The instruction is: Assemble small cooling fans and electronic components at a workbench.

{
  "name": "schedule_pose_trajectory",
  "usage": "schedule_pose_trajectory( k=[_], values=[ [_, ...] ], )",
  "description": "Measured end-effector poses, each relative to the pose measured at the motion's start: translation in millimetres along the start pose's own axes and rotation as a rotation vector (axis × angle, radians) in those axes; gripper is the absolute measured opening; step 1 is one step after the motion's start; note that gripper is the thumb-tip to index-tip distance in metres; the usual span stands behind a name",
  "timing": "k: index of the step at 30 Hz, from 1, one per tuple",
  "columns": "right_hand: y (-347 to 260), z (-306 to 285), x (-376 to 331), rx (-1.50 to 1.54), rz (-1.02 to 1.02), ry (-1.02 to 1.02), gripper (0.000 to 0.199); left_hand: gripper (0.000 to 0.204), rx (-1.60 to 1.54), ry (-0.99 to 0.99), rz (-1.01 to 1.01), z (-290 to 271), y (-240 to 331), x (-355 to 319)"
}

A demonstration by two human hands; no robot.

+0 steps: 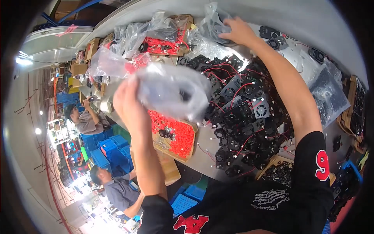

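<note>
My left hand (128, 97) is raised over the left part of the table, its fingers closed on a translucent plastic bag (167, 87). The bag is smeared by motion; a dark patch shows in it, but I cannot make out its contents. At the back of the table, my right hand (239, 33) has its fingers bent around the edge of another clear plastic bag (212, 25). Between my arms lies a large heap of small black fans (241, 113) with red and black wires and white connectors.
A wooden box of small red parts (181, 140) stands below my left hand. Behind it is a box of red wires (165, 45). Black small parts fill a box (276, 173) near my body. A bagged stack (327, 93) lies right. Two people (117, 191) work at left near blue crates (113, 150).
</note>
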State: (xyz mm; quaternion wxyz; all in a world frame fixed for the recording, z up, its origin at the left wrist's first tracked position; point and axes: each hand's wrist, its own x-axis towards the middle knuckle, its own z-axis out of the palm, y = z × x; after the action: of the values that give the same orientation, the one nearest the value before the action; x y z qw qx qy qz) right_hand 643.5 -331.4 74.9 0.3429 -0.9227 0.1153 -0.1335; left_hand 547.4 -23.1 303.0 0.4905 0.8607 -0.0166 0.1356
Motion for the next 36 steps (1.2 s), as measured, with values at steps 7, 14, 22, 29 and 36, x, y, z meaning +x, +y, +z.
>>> schedule_pose_trajectory(
  k=[7,14,22,29,36],
  values=[
    [15,-2,14,-0.074,-0.176,-0.053,0.030,0.029,0.126,-0.111,0.069,101,-58,144],
    [-27,-98,0,0.040,-0.134,0.100,0.028,0.027,-0.267,-0.277,-0.207,193,-90,200],
    [-79,-219,-101,0.077,-0.126,0.213,0.028,0.049,-0.132,-0.533,-0.198,163,-65,141],
    [-161,-222,-274,0.274,-0.079,0.262,0.026,0.104,-1.008,-0.499,-0.982,83,-36,-198],
    [-245,-235,-401,0.446,-0.069,-0.070,0.036,0.075,-1.355,-0.366,-0.880,13,-60,-265]
  ],
)
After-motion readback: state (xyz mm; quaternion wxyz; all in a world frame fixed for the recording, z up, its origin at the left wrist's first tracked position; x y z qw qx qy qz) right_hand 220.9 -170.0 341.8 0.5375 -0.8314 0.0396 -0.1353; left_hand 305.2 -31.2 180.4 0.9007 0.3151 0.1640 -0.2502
